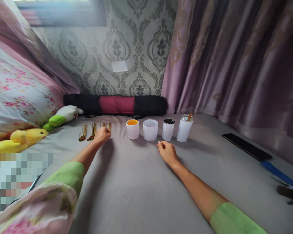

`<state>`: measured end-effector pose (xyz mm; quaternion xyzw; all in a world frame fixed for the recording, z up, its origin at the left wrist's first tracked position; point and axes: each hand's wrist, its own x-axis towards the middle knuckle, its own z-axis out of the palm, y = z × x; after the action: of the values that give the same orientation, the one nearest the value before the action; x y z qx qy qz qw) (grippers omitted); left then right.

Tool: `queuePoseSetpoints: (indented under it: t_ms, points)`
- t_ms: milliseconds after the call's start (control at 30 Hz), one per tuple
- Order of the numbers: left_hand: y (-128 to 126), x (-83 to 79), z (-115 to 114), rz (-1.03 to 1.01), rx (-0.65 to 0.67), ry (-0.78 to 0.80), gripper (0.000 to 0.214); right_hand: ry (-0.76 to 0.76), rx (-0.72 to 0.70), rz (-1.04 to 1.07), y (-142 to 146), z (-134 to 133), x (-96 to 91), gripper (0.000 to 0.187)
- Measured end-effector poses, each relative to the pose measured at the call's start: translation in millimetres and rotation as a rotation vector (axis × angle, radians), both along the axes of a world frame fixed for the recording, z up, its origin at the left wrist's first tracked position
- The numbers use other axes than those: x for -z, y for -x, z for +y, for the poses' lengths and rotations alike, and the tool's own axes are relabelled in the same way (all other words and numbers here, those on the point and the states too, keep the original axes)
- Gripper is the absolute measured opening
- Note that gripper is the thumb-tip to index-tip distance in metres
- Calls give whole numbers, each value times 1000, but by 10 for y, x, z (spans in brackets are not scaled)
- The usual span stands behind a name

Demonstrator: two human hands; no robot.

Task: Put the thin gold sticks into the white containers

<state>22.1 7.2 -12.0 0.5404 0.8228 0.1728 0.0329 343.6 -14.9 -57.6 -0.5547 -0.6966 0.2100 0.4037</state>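
Note:
On the grey bedsheet point(136, 182) stand several white cups in a row: one with an orange inside point(132, 129), a plain one point(150, 129), one with a black rim point(168, 129), and one point(185, 128) holding gold cutlery. Gold cutlery pieces point(83, 132) lie in small groups at the left. My left hand point(102, 134) is closed over the cutlery group nearest the cups, whose tips point(109, 125) stick out behind it. My right hand point(167, 152) rests on the sheet in front of the cups, fingers curled, with nothing visible in it.
A black and red rolled bag point(116, 105) lies along the patterned wall. Soft toys, one yellow point(19, 140) and one green and white point(63, 116), sit at the left by a floral pillow. A black phone point(246, 146) and a blue strip point(280, 174) lie at the right by the curtain.

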Motion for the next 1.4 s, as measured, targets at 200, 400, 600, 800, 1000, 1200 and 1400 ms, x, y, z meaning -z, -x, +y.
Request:
queuePoseSetpoints:
  t_ms: [200,400,600,800,1000,1200,1400]
  points:
    - [62,38,57,51,-1,22,21,9,7,-15,4,3,3,35]
    - [77,94,100,104,-4,43,24,9,6,-22,5,9,9,36]
    - [48,102,89,140,2,60,25,16,8,-23,7,11,10,35]
    - [27,128,79,153,12,67,23,18,14,-24,11,20,22,35]
    - [63,186,106,163,13,54,23,21,12,-24,8,17,22,36]
    - [64,193,110,165,9,54,23,24,9,-26,9,19,20,35]
    - [57,184,100,156,-1,51,25,22,12,-27,10,6,9,35]
